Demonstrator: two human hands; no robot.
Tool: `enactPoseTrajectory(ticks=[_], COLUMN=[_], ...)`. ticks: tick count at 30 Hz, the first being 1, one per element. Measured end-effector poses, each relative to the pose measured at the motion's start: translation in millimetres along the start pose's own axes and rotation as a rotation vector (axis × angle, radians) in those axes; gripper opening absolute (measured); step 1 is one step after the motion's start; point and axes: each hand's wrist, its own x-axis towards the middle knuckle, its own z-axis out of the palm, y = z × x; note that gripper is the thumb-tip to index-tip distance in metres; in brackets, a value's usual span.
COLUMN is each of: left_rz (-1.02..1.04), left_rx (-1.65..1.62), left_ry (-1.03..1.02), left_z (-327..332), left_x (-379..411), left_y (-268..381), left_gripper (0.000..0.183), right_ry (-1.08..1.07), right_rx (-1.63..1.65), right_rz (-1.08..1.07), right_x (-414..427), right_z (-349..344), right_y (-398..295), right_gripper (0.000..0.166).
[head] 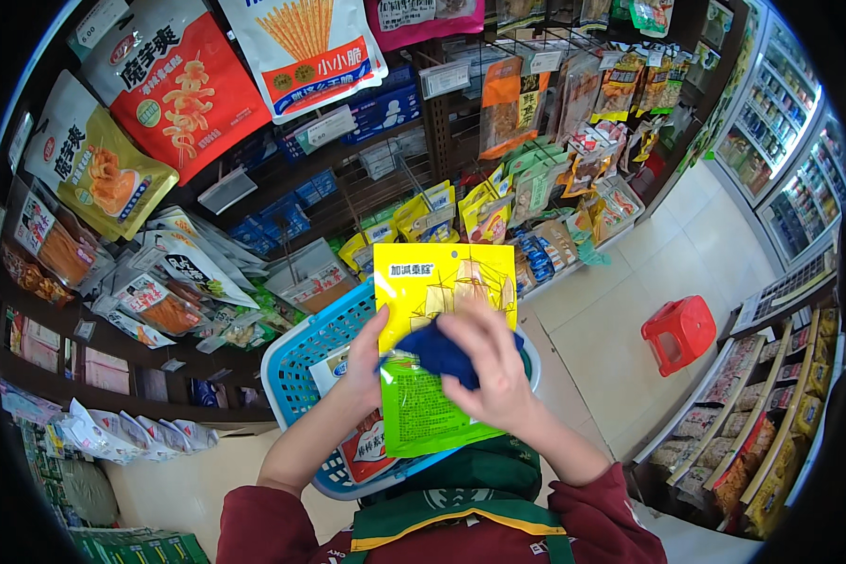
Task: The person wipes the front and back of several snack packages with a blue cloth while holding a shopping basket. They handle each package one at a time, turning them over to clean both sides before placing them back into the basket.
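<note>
My left hand [363, 359] grips the left edge of a yellow snack packet [402, 296] with a sailing ship printed on it. A green printed packet [423, 423] shows just below it; whether the two are separate cannot be told. My right hand [490, 366] is blurred and holds a bunched dark blue cloth [430, 349] against the packet's front. Beneath both hands is a blue plastic basket [289, 359] with a pale rim. Inside it, partly hidden, lies a red and white packet [370, 448].
Shelves hold hanging snack packets, among them a red packet [183, 99] and yellow packets [430, 211]. A red plastic stool [679, 331] stands on the tiled floor at right. Beyond it are glass-door coolers [775, 106] and a slanted rack of packets [740, 423].
</note>
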Motion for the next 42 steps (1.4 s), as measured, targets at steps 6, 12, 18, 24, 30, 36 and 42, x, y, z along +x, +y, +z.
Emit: enactPoseTrajectory(ticks=[6, 12, 18, 24, 30, 36, 42], left_rz=[-0.029, 0.003, 0.06, 0.095, 0.074, 0.046, -0.044], left_rx=[-0.04, -0.075, -0.151, -0.147, -0.13, -0.117, 0.058], left_ry=[0.067, 0.117, 0.134, 0.208, 0.235, 0.165, 0.108], left_z=[3, 0, -4, 9, 11, -5, -8], left_x=[-1, 10, 16, 16, 3, -3, -10], left_y=[1, 7, 15, 18, 18, 24, 15], left_gripper=[0.045, 0.055, 0.055, 0.054, 0.055, 0.055, 0.059], right_ry=[-0.148, -0.4, -0.32, -0.182, -0.236, -0.141, -0.055], right_rx=[0.058, 0.09, -0.145, -0.19, -0.218, -0.313, -0.236], right_rz=[-0.043, -0.277, -0.098, -0.035, -0.28, -0.137, -0.026], right_x=[-1, -47, -56, -51, -57, -61, -32], right_z=[22, 26, -3, 18, 42, 5, 6], right_y=[-4, -11, 14, 4, -21, 3, 11], right_gripper=[0.068, 0.061, 0.056, 0.056, 0.035, 0.041, 0.054])
